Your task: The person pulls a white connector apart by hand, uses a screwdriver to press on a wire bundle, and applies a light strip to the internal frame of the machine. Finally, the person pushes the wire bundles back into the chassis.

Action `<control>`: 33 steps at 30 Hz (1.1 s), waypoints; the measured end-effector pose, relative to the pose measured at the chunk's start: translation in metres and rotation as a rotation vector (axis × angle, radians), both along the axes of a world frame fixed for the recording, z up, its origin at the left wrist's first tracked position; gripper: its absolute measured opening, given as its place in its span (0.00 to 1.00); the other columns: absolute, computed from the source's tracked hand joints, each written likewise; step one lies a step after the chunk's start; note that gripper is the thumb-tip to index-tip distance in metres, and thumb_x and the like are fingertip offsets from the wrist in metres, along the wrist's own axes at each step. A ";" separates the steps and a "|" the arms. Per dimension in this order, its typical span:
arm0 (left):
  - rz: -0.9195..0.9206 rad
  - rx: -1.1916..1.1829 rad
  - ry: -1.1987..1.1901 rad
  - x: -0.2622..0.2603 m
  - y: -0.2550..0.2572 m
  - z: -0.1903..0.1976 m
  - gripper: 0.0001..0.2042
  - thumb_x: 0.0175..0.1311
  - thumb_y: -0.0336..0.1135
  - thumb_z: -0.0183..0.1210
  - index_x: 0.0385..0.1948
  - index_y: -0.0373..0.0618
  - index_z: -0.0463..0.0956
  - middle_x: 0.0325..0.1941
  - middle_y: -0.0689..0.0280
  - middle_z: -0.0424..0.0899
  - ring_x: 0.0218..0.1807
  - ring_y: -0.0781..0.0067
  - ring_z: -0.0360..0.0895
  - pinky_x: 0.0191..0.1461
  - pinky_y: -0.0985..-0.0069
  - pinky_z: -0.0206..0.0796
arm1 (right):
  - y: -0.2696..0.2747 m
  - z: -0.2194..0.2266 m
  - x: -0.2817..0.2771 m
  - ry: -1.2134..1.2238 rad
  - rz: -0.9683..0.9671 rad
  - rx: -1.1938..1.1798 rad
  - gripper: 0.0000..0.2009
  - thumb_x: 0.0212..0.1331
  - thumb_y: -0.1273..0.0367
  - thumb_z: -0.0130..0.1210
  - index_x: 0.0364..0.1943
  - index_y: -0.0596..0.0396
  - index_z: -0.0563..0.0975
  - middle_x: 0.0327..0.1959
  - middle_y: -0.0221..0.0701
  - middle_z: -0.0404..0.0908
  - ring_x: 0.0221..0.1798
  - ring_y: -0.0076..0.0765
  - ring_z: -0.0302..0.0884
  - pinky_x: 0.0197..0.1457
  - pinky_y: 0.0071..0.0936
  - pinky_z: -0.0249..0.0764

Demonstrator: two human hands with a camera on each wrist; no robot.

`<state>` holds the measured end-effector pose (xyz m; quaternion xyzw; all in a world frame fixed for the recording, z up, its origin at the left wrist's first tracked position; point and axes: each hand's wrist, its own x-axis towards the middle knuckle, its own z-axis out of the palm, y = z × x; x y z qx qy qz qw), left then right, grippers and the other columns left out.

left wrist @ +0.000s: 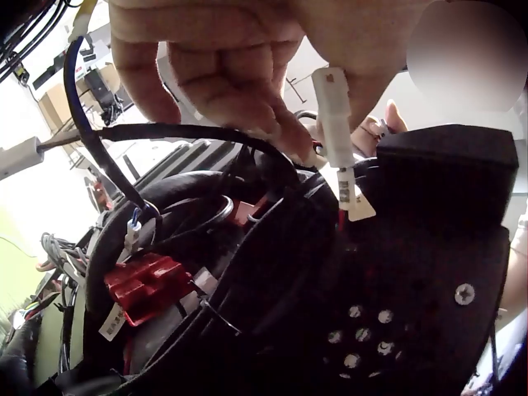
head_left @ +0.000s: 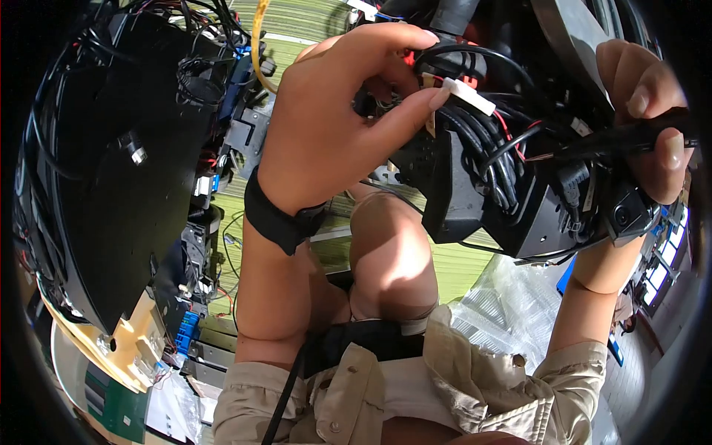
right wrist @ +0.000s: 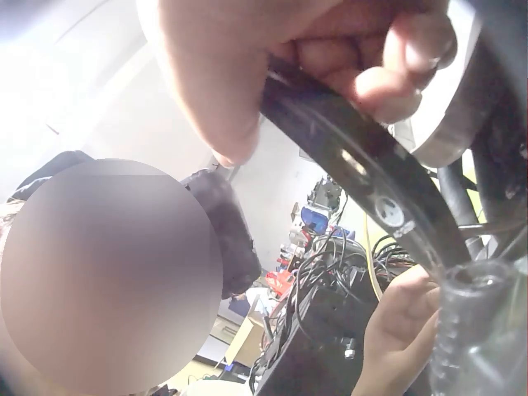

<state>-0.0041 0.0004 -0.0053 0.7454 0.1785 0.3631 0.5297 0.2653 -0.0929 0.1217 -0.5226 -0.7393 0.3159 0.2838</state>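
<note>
My left hand (head_left: 334,111) reaches over a black device (head_left: 460,193), its thumb and a curled finger at one end of a white connector (head_left: 471,96) with thin red and black wires. In the left wrist view the connector (left wrist: 332,120) stands upright beside the thumb of that hand (left wrist: 239,58), above a small label. My right hand (head_left: 653,111) grips a slim black tool (head_left: 615,137), whose thin tip points left near the wires. The right wrist view shows the tool (right wrist: 355,157) under curled fingers of the hand (right wrist: 272,49). The left fingertips are partly hidden.
Bundled black cables (head_left: 482,156) lie across the device. A red connector (left wrist: 148,285) sits among cables below the left hand. A large black panel (head_left: 111,170) with loose wiring stands at the left. Clear plastic wrap (head_left: 504,297) lies below the device, near the knees.
</note>
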 end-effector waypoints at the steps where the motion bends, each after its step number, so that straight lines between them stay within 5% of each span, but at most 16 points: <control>1: -0.008 -0.021 0.008 0.000 0.000 0.002 0.20 0.52 0.23 0.65 0.48 0.41 0.73 0.24 0.68 0.80 0.28 0.85 0.74 0.35 0.86 0.65 | 0.000 -0.003 -0.002 0.053 0.002 0.018 0.20 0.55 0.45 0.47 0.32 0.45 0.70 0.20 0.24 0.61 0.24 0.26 0.53 0.32 0.28 0.50; 7: -0.054 -0.094 0.022 -0.001 -0.002 0.005 0.21 0.53 0.22 0.63 0.51 0.39 0.71 0.24 0.67 0.81 0.29 0.85 0.76 0.35 0.87 0.64 | -0.005 -0.002 -0.006 0.070 -0.048 0.015 0.19 0.53 0.46 0.50 0.34 0.46 0.71 0.19 0.22 0.61 0.22 0.24 0.52 0.31 0.27 0.51; 15: -0.004 -0.011 -0.014 -0.002 -0.003 0.005 0.23 0.53 0.22 0.63 0.53 0.39 0.69 0.27 0.65 0.82 0.33 0.82 0.79 0.41 0.85 0.66 | 0.004 0.000 0.006 0.058 0.165 0.012 0.20 0.52 0.44 0.52 0.36 0.44 0.73 0.19 0.22 0.64 0.21 0.23 0.55 0.31 0.26 0.52; 18: -0.046 0.043 -0.022 -0.005 0.001 0.000 0.23 0.54 0.21 0.60 0.54 0.38 0.66 0.34 0.59 0.82 0.39 0.76 0.80 0.46 0.80 0.68 | 0.002 0.000 0.006 0.119 0.160 -0.006 0.19 0.53 0.45 0.51 0.33 0.44 0.73 0.19 0.22 0.65 0.20 0.23 0.55 0.31 0.26 0.52; 20: -0.272 -0.238 -0.275 -0.006 0.006 -0.010 0.31 0.52 0.28 0.65 0.59 0.33 0.60 0.38 0.54 0.80 0.41 0.71 0.79 0.46 0.76 0.69 | 0.005 0.002 0.002 0.068 0.149 0.010 0.18 0.53 0.46 0.51 0.33 0.44 0.73 0.19 0.23 0.65 0.20 0.24 0.55 0.30 0.26 0.52; 24: -0.111 -0.153 -0.126 0.004 -0.009 0.010 0.32 0.50 0.24 0.64 0.59 0.34 0.59 0.33 0.56 0.81 0.40 0.71 0.79 0.47 0.75 0.68 | 0.010 0.005 -0.008 -0.020 0.140 0.028 0.17 0.52 0.49 0.53 0.31 0.45 0.73 0.17 0.26 0.64 0.18 0.26 0.54 0.29 0.28 0.52; 27: 0.082 -0.218 -0.123 0.011 -0.015 0.010 0.21 0.55 0.26 0.60 0.52 0.32 0.68 0.31 0.62 0.80 0.36 0.77 0.77 0.43 0.80 0.67 | 0.008 0.007 -0.008 -0.055 0.143 0.019 0.16 0.50 0.51 0.55 0.31 0.47 0.72 0.16 0.27 0.65 0.18 0.27 0.54 0.29 0.29 0.51; 29: -0.111 0.033 -0.250 0.006 -0.003 -0.005 0.23 0.53 0.18 0.53 0.54 0.36 0.62 0.42 0.53 0.80 0.45 0.68 0.79 0.52 0.73 0.68 | 0.012 0.007 -0.017 -0.090 0.160 0.075 0.16 0.50 0.52 0.55 0.30 0.48 0.72 0.16 0.28 0.65 0.18 0.27 0.54 0.28 0.29 0.51; 33: -0.154 -0.063 -0.273 0.002 -0.003 -0.008 0.25 0.49 0.15 0.46 0.54 0.36 0.58 0.46 0.50 0.78 0.49 0.61 0.78 0.57 0.69 0.66 | 0.015 0.009 -0.021 -0.182 0.236 0.137 0.15 0.50 0.54 0.57 0.30 0.50 0.73 0.17 0.28 0.66 0.18 0.28 0.55 0.29 0.30 0.52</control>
